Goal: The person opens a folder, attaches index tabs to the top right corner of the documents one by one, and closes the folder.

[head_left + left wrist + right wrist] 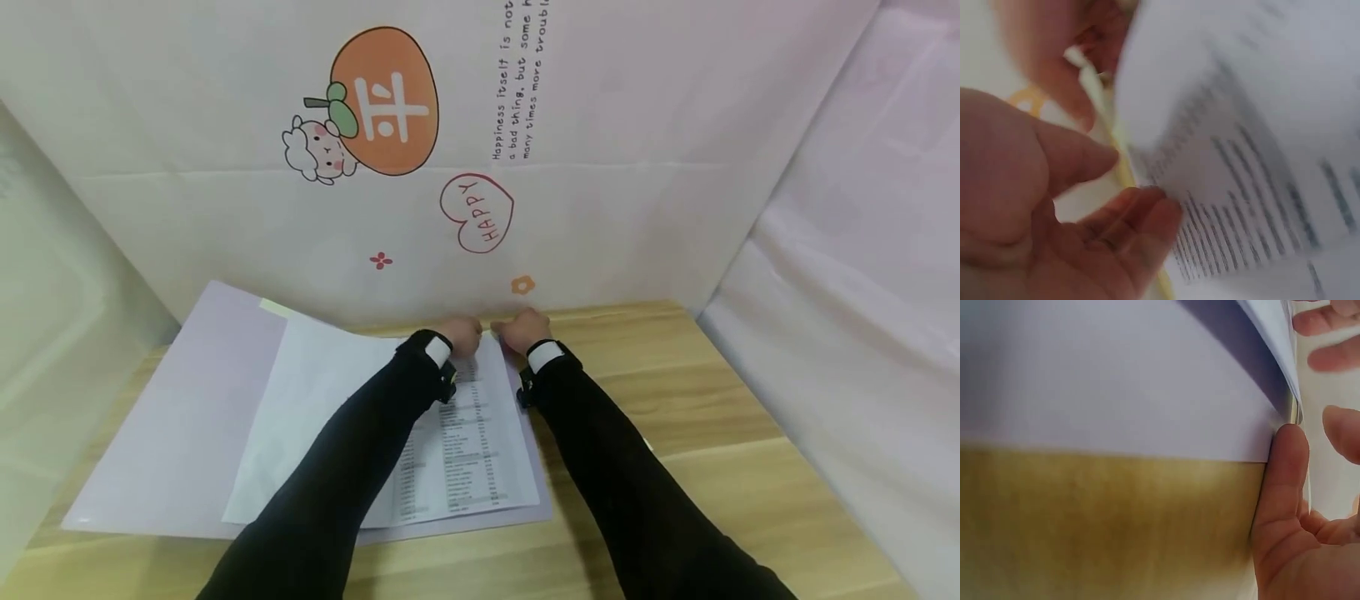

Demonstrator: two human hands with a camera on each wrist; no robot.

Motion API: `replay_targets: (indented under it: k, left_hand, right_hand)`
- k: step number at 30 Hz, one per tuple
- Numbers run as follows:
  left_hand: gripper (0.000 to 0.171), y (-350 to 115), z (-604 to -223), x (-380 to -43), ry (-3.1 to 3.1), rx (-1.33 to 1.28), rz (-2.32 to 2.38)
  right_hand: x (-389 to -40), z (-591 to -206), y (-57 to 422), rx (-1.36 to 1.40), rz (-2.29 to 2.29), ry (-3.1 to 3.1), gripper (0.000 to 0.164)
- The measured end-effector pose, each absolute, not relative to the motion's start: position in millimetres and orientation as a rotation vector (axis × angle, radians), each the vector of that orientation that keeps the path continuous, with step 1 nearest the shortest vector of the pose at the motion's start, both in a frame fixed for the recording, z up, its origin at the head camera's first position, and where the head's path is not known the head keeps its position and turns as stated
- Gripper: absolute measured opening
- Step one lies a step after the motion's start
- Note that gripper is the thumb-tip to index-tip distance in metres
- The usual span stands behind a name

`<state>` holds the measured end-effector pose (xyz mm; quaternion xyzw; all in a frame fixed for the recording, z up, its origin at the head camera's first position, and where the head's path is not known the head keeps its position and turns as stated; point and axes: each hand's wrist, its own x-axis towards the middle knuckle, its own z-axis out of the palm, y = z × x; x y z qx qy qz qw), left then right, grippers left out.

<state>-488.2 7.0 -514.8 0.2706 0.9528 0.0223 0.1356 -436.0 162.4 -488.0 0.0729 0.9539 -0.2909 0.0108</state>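
A lilac cover sheet (180, 417) lies on the table with white printed papers (468, 442) on it. Along their far edge runs a narrow pale yellow strip (1124, 169). My left hand (462, 335) is at that far edge, thumb and fingertips spread apart beside the strip and the papers. At the far right corner, my right hand (527, 327) pinches the end of the strip, its thumb (1288, 456) lying by the cover's corner. In the left wrist view the papers bow upward, blurred, and my right hand's fingers appear around the strip's tip.
The wood-grain table (720, 467) extends to the right. A white printed cloth (600, 208) rises behind its far edge, with pale cloth (885, 250) at the right side and more at the left. Both black-sleeved forearms cross over the papers and the table.
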Motion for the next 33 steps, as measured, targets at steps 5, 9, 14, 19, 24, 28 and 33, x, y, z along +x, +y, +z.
replay_targets:
  k: [5, 9, 14, 19, 24, 28, 33]
  left_hand:
    - [0.022, 10, -458, -404, 2.869, 0.844, -0.088]
    - [0.028, 8, -459, -392, 2.883, 0.761, -0.084]
    - [0.041, 6, -450, -385, 2.849, 0.753, -0.174]
    - [0.040, 8, -440, -377, 2.859, 0.760, -0.183]
    - [0.053, 10, -446, -374, 2.875, 0.659, -0.036]
    - [0.067, 13, -450, -373, 2.890, 0.579, 0.045]
    - [0.069, 13, -447, -366, 2.896, 0.598, -0.007]
  right_hand:
    - [-436, -492, 154, 0.282, -0.823, 2.969, 0.073]
    - [-436, -491, 148, 0.309, -0.809, 2.914, 0.087]
    - [-438, -482, 148, 0.244, -0.716, 2.946, 0.069]
    - [-439, -474, 153, 0.188, -0.652, 2.945, 0.048]
    - [-442, -477, 161, 0.124, -0.613, 2.933, 0.035]
    - [-441, -477, 170, 0.055, -0.565, 2.900, 0.021]
    - [-425, -476, 184, -0.056, -0.597, 2.762, 0.029]
